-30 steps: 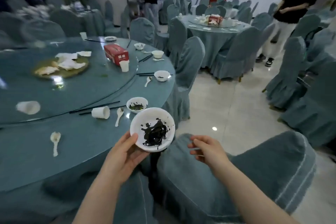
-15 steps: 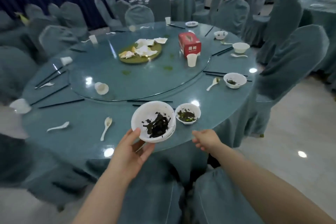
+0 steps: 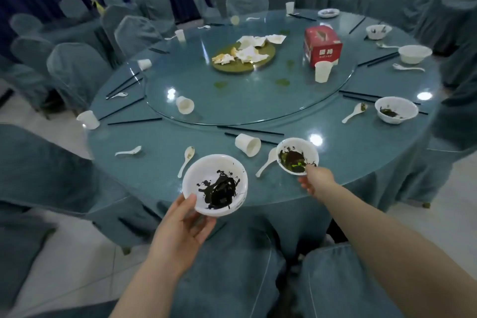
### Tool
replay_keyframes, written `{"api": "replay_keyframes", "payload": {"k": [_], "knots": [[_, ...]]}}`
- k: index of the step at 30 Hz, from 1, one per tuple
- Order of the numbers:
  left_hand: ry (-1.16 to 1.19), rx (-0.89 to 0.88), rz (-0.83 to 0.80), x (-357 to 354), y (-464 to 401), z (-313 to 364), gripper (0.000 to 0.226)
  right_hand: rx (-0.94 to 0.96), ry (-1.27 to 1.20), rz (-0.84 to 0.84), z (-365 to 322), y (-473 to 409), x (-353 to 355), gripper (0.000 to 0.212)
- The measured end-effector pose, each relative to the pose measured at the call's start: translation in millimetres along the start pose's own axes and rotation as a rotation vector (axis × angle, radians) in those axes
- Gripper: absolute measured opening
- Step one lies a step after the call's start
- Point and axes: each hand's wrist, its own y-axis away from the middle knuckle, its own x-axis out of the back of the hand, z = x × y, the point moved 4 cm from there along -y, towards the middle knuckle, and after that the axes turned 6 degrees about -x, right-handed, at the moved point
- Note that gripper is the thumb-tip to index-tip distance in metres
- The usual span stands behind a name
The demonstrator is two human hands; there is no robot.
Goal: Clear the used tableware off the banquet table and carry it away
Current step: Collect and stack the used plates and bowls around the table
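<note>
At the desk's (image 3: 160,147) near edge, the left hand (image 3: 180,227) holds a soiled bowl (image 3: 214,185) while the right hand (image 3: 316,181) pinches the rim of a second bowl (image 3: 296,155). Next, probably, it gets stacked into the first. Cups, spoons and chopsticks litter the teal cloth; covered chairs ring it.

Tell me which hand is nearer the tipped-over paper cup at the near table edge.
Right. The right hand grips the small dirty bowl just right of the cup. The left hand holds the large bowl lower, off the table's edge.
</note>
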Motion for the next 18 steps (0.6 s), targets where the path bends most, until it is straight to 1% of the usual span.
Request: {"api": "replay_keyframes", "payload": {"k": [2, 7, 10, 13, 15, 18], "knots": [[-0.006, -0.008, 0.011, 7.9, 5.3, -1.1, 0.017, 0.067, -0.026, -0.065, 0.5, 19.7, -7.6, 0.017], [-0.018, -0.011, 0.036, 25.1, 28.3, 0.7, 0.009, 0.163, -0.028, -0.307, 12.6, 101.9, -15.9, 0.023], [-0.065, -0.039, -0.001, 32.9, 54.2, 4.3, 0.012, 0.234, -0.036, -0.405, 24.2, 162.9, -3.5, 0.024], [-0.119, -0.078, -0.081, 37.1, 88.6, 5.8, 0.012, 0.363, -0.043, -0.378, 26.8, 224.9, 17.6, 0.022], [-0.152, -0.082, -0.137, 38.8, 114.3, 1.9, 0.013, 0.456, 0.046, -0.332, 31.6, 264.8, 30.5, 0.024], [-0.205, -0.066, -0.250, 38.9, 152.7, -9.8, 0.016, 0.528, 0.194, -0.247, 51.6, 320.2, 44.1, 0.026]]}}
